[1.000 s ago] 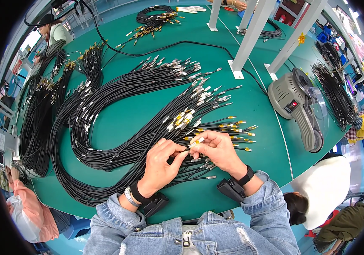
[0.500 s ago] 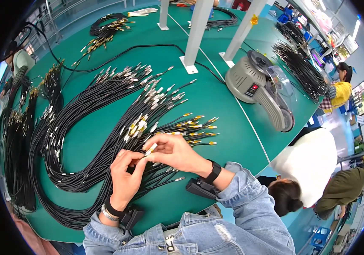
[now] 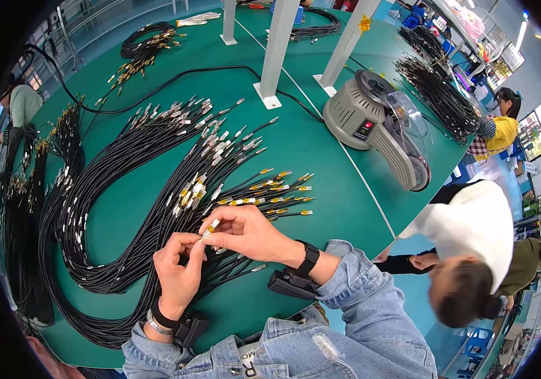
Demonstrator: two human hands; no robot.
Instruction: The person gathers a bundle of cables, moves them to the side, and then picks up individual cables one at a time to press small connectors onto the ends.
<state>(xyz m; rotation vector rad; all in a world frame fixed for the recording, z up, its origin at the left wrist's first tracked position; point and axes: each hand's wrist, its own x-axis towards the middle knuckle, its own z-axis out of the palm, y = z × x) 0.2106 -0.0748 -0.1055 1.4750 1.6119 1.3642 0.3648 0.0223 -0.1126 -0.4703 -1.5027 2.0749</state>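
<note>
Both hands meet over a bundle of black cables (image 3: pixel 147 224) spread on the green table. Between my right hand's (image 3: pixel 249 234) thumb and fingers is a cable end (image 3: pixel 212 228) with a white sleeve and a yellow band, tilted upward. My left hand (image 3: pixel 179 268) pinches at the lower part of the same cable end; its fingertips touch those of the right hand. Just beyond my hands lie several cable ends with yellow bands (image 3: pixel 191 191). More yellow-banded ends (image 3: pixel 283 186) fan out to the right. Plain white-and-metal ends (image 3: pixel 223 145) lie farther off.
A grey tape dispenser (image 3: pixel 371 126) with a lit red switch stands at the right. Metal posts (image 3: pixel 273 63) rise from the table (image 3: pixel 321 234). More cable bundles lie at the left (image 3: pixel 27 240) and far right (image 3: pixel 438 95). A person in white (image 3: pixel 473 221) leans close by on the right.
My hands stay together on the cable end, which has turned so more of its yellow band shows. The view has shifted slightly. The person in white has leaned closer to the table.
</note>
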